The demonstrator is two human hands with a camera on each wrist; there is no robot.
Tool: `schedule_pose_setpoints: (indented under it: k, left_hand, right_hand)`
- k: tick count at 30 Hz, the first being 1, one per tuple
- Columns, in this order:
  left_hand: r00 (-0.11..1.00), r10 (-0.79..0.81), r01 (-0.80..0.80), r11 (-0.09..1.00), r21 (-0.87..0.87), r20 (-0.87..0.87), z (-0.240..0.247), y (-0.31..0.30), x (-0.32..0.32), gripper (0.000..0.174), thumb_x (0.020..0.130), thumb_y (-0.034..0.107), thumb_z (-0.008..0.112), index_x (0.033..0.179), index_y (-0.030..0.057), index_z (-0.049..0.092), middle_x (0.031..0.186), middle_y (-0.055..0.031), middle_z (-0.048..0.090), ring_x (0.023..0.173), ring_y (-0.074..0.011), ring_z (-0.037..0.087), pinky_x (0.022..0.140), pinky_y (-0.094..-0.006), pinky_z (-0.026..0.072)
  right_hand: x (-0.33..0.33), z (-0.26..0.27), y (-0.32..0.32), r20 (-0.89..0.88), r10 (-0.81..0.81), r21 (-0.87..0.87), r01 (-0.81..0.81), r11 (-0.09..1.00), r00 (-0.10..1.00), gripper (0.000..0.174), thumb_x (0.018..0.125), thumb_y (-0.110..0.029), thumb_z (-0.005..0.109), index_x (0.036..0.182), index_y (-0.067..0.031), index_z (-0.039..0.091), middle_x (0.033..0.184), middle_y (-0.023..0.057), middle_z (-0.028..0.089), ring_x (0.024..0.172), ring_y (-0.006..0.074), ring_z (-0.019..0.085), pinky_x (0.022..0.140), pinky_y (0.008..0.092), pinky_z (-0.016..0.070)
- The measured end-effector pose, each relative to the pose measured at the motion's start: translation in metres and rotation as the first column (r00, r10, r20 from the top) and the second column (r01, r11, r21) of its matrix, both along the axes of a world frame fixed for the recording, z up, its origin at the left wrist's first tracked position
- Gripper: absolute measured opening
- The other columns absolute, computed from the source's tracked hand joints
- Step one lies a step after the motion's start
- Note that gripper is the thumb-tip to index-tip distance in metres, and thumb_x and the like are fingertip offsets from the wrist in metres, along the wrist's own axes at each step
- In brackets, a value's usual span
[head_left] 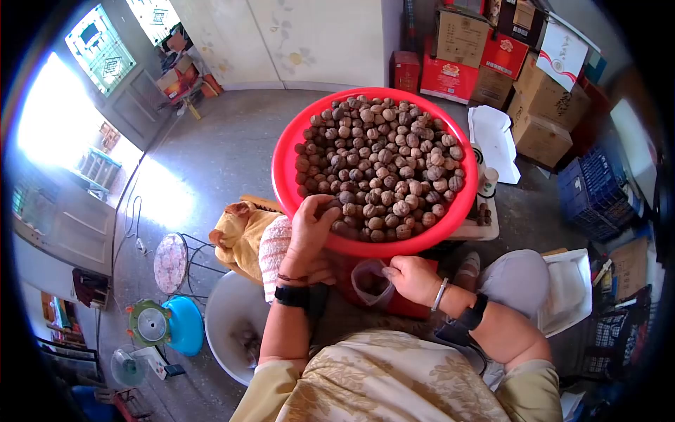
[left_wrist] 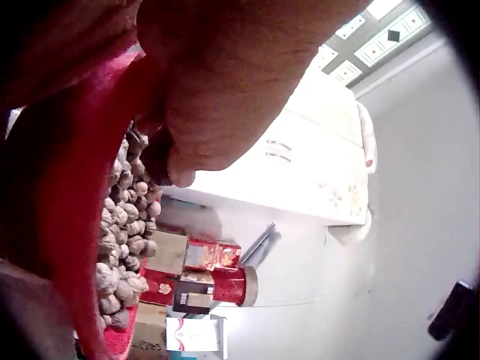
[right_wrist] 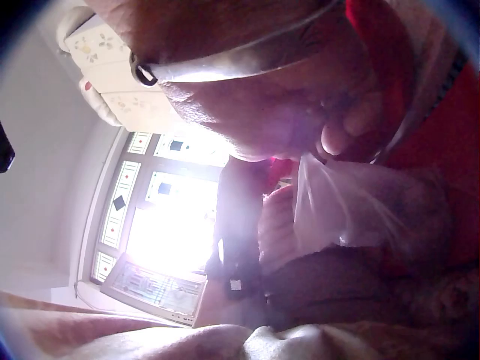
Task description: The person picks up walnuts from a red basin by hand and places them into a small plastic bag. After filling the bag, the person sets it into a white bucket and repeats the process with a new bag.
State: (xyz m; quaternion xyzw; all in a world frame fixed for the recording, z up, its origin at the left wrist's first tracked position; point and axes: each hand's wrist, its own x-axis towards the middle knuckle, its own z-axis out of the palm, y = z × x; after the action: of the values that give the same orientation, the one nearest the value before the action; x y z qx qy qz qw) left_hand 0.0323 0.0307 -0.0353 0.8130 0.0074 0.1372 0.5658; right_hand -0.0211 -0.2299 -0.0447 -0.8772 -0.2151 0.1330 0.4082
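Observation:
A large red basin (head_left: 285,158) is heaped with brown walnuts (head_left: 383,155). Over its near-left rim reaches my left hand (head_left: 309,228), its fingertips among the nearest walnuts. Seen from the left wrist, the fingers bend down beside the walnuts (left_wrist: 124,232), their tips partly hidden; I cannot tell whether they hold one. Just below the basin, my right hand (head_left: 415,281) pinches the edge of a clear plastic bag (head_left: 371,285) between thumb and fingers. The bag hangs with its mouth up and something dark inside. In the right wrist view the bag (right_wrist: 352,202) droops from the fingertips.
A white tub (head_left: 221,330) stands on the floor to the left, near a yellow cloth (head_left: 242,239) and a striped towel (head_left: 274,250). White foam trays (head_left: 573,292) lie at the right. Cardboard boxes (head_left: 541,130) and a blue crate (head_left: 598,190) are stacked along the right side.

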Motion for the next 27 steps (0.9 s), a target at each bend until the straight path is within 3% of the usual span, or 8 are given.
schedule_pose_setpoints:
  k: [1, 4, 7, 13, 16, 20, 24, 27]
  left_hand:
    - [1.0, 0.0, 0.0, 1.0, -0.001, 0.0, 0.001, 0.003, -0.003, 0.03, 0.089, 0.009, 0.074, 0.117, 0.0025, 0.065, 0.102, -0.0056, 0.068, 0.095, -0.0141, 0.065, 0.085, -0.0273, 0.0534]
    - [0.991, -0.126, 0.104, 0.932, -0.347, -0.041, 0.016, 0.006, -0.017, 0.028, 0.096, 0.013, 0.07, 0.119, 0.0004, 0.063, 0.106, -0.0023, 0.068, 0.095, -0.0079, 0.062, 0.085, -0.0247, 0.052]
    - [0.979, -0.171, 0.137, 0.956, -0.258, -0.113, 0.025, 0.007, -0.026, 0.029, 0.095, 0.013, 0.07, 0.12, 0.0007, 0.063, 0.105, -0.0024, 0.068, 0.096, -0.0083, 0.061, 0.086, -0.0249, 0.0518]
    - [0.896, -0.387, 0.337, 0.913, -0.232, -0.22, 0.054, -0.011, -0.047, 0.026, 0.09, 0.011, 0.074, 0.113, 0.0005, 0.066, 0.098, -0.0011, 0.068, 0.091, -0.0092, 0.062, 0.08, -0.0244, 0.0514]
    - [0.773, -0.439, 0.448, 0.889, -0.095, -0.458, 0.065, -0.019, -0.052, 0.021, 0.09, 0.009, 0.074, 0.109, 0.0028, 0.068, 0.093, -0.0008, 0.068, 0.087, -0.0089, 0.062, 0.078, -0.026, 0.0531]
    - [0.717, -0.553, 0.588, 0.807, -0.058, -0.425, 0.065, -0.024, -0.056, 0.021, 0.088, 0.008, 0.075, 0.106, 0.0012, 0.068, 0.093, -0.0017, 0.069, 0.086, -0.0096, 0.062, 0.076, -0.0273, 0.0531]
    - [0.815, -0.456, 0.511, 0.856, 0.073, -0.357, 0.077, -0.028, -0.057, 0.02, 0.087, 0.008, 0.074, 0.104, 0.0009, 0.069, 0.094, -0.005, 0.07, 0.086, -0.0122, 0.064, 0.076, -0.0291, 0.0534]
    - [0.944, -0.254, 0.296, 0.935, 0.198, -0.211, 0.058, -0.016, -0.044, 0.018, 0.086, 0.011, 0.074, 0.1, 0.0004, 0.071, 0.09, -0.0102, 0.067, 0.081, -0.0183, 0.066, 0.073, -0.0319, 0.0536]
  right_hand:
    - [0.0, -0.001, 0.0, 0.013, 0.002, 0.014, -0.002, 1.0, 1.0, 0.033, 0.094, -0.028, 0.064, 0.078, 0.0013, 0.064, 0.079, 0.026, 0.065, 0.079, 0.0461, 0.064, 0.069, 0.0534, 0.0486]
    - [0.001, 0.001, 0.001, 0.036, 0.011, 0.048, -0.013, 0.999, 0.999, 0.034, 0.094, -0.028, 0.064, 0.078, 0.0021, 0.065, 0.079, 0.0268, 0.065, 0.08, 0.0466, 0.064, 0.07, 0.0535, 0.0489]
    - [0.001, -0.003, 0.003, 0.101, -0.005, 0.101, -0.005, 0.995, 0.995, 0.029, 0.093, -0.024, 0.067, 0.078, 0.0013, 0.066, 0.073, 0.0239, 0.064, 0.07, 0.0428, 0.064, 0.063, 0.0468, 0.0501]
    - [0.003, -0.005, 0.004, 0.015, -0.001, 0.0, 0.001, 1.0, 1.0, 0.038, 0.096, -0.033, 0.063, 0.079, 0.0011, 0.067, 0.077, 0.0257, 0.066, 0.078, 0.0451, 0.066, 0.071, 0.052, 0.051]
    - [0.003, -0.002, 0.003, 0.009, 0.0, -0.03, 0.001, 1.0, 1.0, 0.04, 0.097, -0.035, 0.062, 0.079, -0.0002, 0.068, 0.077, 0.0244, 0.067, 0.078, 0.0444, 0.066, 0.071, 0.0517, 0.0515]
    - [0.003, 0.0, 0.003, 0.0, -0.007, -0.039, 0.007, 0.999, 1.0, 0.04, 0.097, -0.036, 0.061, 0.079, -0.001, 0.068, 0.077, 0.0241, 0.067, 0.078, 0.0441, 0.066, 0.071, 0.0516, 0.0515]
    - [0.003, -0.002, 0.003, -0.014, -0.002, -0.041, 0.001, 0.999, 1.0, 0.04, 0.097, -0.036, 0.061, 0.079, -0.0014, 0.068, 0.078, 0.0241, 0.067, 0.078, 0.0437, 0.066, 0.072, 0.0518, 0.0516]
    - [0.003, -0.004, 0.003, 0.016, 0.0, -0.045, 0.001, 0.999, 1.0, 0.039, 0.096, -0.036, 0.061, 0.079, -0.0016, 0.068, 0.078, 0.0244, 0.067, 0.078, 0.0435, 0.067, 0.071, 0.0518, 0.0518]
